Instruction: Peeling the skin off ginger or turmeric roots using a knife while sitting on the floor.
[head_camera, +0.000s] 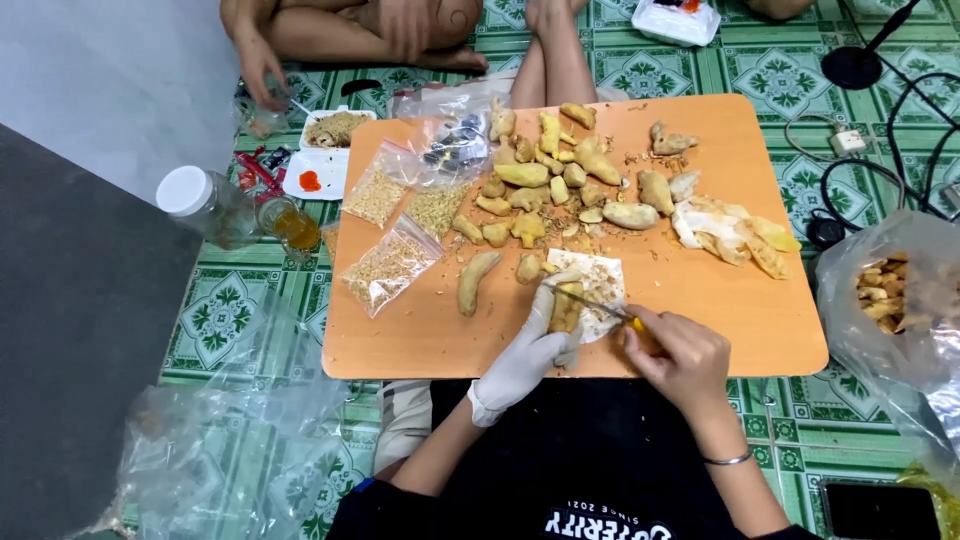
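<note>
My left hand (530, 345), in a white glove, grips a yellow-brown ginger root piece (566, 306) over a white sheet (600, 280) on the orange low table (420, 330). My bare right hand (675, 355) holds a small knife (605, 308) with a yellow handle. Its blade lies against the root. Several more root pieces (560, 175) lie heaped in the table's middle and far side. Thin peeled slices (735, 235) sit at the right.
Clear bags of chopped bits (390, 265) lie at the table's left. A jar with a white lid (205, 205) and a food tray (330, 140) stand on the green mat. Another person's legs and hand (260, 70) are beyond. A bag of roots (895, 295) is right.
</note>
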